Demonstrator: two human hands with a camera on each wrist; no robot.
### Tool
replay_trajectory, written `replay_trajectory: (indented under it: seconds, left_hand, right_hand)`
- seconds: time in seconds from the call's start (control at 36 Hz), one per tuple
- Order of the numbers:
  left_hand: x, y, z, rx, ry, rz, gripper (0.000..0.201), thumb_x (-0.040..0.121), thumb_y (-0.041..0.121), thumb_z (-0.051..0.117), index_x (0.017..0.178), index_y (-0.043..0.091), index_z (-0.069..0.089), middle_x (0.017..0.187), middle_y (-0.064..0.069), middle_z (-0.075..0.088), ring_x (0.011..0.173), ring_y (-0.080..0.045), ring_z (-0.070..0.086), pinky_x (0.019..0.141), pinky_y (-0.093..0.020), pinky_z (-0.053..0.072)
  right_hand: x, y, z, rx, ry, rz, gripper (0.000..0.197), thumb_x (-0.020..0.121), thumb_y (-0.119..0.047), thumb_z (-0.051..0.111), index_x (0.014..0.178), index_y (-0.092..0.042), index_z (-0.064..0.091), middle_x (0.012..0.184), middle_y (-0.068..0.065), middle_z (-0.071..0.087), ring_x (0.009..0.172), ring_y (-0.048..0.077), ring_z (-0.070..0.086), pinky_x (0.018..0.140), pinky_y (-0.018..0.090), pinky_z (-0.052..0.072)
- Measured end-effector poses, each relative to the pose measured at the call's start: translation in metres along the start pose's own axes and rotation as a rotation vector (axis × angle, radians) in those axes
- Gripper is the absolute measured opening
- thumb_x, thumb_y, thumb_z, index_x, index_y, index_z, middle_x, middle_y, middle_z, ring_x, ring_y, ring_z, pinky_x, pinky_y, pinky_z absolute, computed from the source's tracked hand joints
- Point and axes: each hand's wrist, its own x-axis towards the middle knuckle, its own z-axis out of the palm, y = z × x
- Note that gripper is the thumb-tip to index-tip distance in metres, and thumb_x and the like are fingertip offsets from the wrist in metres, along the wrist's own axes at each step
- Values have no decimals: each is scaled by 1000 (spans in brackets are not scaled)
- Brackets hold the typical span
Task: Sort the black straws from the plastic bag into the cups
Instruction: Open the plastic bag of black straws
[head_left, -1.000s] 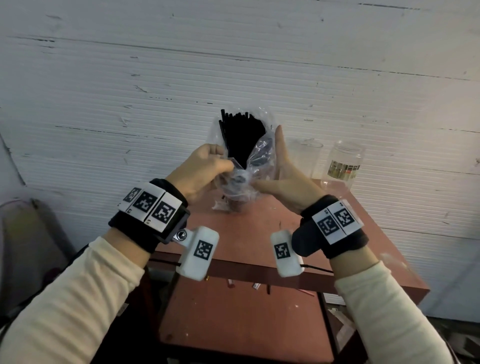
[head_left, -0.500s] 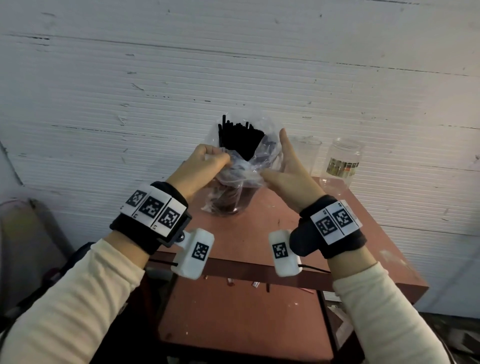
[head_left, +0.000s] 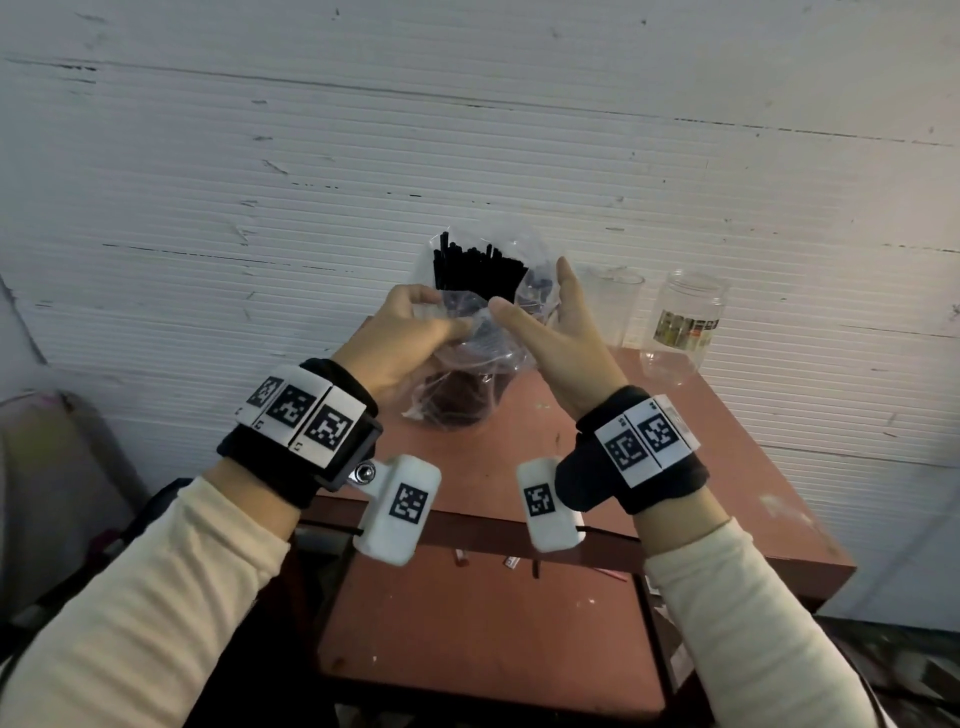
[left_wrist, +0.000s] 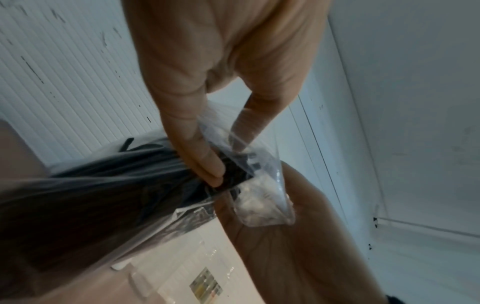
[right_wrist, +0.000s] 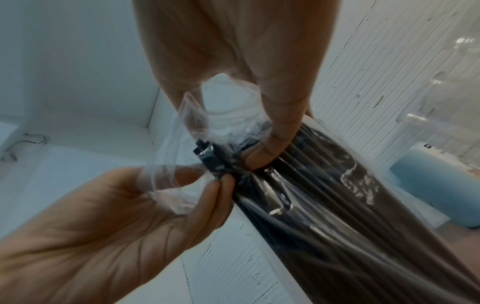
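L to R, head view. Far left: a grey-white bundle (head_left: 47, 467) on the floor by the wall (head_left: 260, 156), blurry, can't tell what it is.

Left hand (head_left: 400, 340) is raised over the back of the table (head_left: 727, 467), fingers (head_left: 415, 299) curled, pinching the crumpled film of the plastic bag (head_left: 467, 358) btw thumb and fingertips. Right-wrist view confirms: left hand (right_wrist: 116, 216) nips the gathered plastic right at the straw ends. Black wrist strap w/ white marker blocks (head_left: 301, 410) and a white wrist camera (head_left: 397, 509) hang below it.

Middle: black straws (head_left: 475, 273) stand roughly upright inside the bag, tips fanned above both hands, against the wall. The bag's lower part drops twd a dark-looking cup (head_left: 457, 410) on the table; whether the straws' lower ends sit in that cup, can't tell thru the film.

Right hand (head_left: 563, 343) is on the bag's right side, index finger pointing up, thumb reaching left onto the plastic. Right-wrist view shows its thumb and finger (right_wrist: 275, 142) pinching the film over the straw bundle (right_wrist: 324, 195), so holding the bag too. Left-wrist view: same pinch, bag (left_wrist: 259, 195) bunched btw the two hands.

Further right, near the table's back edge: a clear cup (head_left: 615, 306), then just beside it a clear jar w/ a label (head_left: 688, 319), both upright, apart from the hands.
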Motion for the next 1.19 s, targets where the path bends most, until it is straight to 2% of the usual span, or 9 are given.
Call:
replay_trajectory:
  seconds: [0.19,0.28,0.39,0.47,0.56,0.78,0.86,1.0,1.19]
  left_hand:
    - [6,2,0,-12,-27,114,46,84,-18,56,112,15,44,109,-12,58,82,-18,63,59,-20,54]
    - [11,-2,-1,13,-19,142,50,79,-18,60,104,22,43,110,-14,59,91,-25,62,76,-32,52]
    - [10,-8,1,57,9,110,65,58,-5,75,103,25,40,107,-13,60,95,-29,65,87,-41,52]
    - [14,-17,-2,172,59,110,66,68,-9,76,111,21,37,102,-11,59,94,-26,63,91,-41,53]
    - [20,-27,-8,364,117,137,62,76,3,79,115,20,34,87,0,50,80,-15,54,74,-31,47]
    - [25,-43,-30,653,177,84,95,40,53,88,111,30,29,100,6,50,92,-17,60,86,-46,54]
    - [31,-48,-37,643,143,67,101,31,60,84,108,30,27,103,0,55,93,-20,64,85,-48,56]
    - [45,-63,-49,706,102,44,104,19,73,86,98,41,27,114,-3,59,102,-20,64,87,-46,56]
    - [27,-48,-29,751,57,100,73,60,27,93,109,11,42,99,1,52,90,-12,54,62,-17,35]
  right_hand:
    - [2,-3,-4,133,-72,-5,127,66,-42,84,153,-30,-8,159,16,17,132,26,47,109,48,40]
    - [1,2,-10,125,-176,-19,112,85,-19,71,150,-30,-20,136,32,47,112,30,64,102,48,47]
    - [-2,3,-16,9,-225,-84,102,91,2,59,150,-22,-21,150,2,24,125,24,53,90,21,52]
    - [2,7,-10,-269,-141,-123,114,80,-15,74,152,-19,-14,160,5,2,147,23,15,116,42,29]
    - [5,13,-10,-373,-135,-152,118,74,-14,75,152,-23,-13,160,5,4,148,22,9,119,48,20]
    - [10,26,-9,-479,-118,-199,118,77,-7,76,152,-30,-13,161,-1,1,146,24,18,113,47,34]
    - [12,25,-14,-477,-145,-205,117,74,-32,82,153,-28,-5,159,1,7,146,19,12,115,35,20]
    - [12,0,-14,-458,-19,-89,85,68,-74,62,134,-30,31,138,3,26,135,26,29,112,47,31]
    - [29,-17,-20,-563,92,-115,54,83,-58,62,110,-14,46,115,2,40,89,7,45,70,18,34]
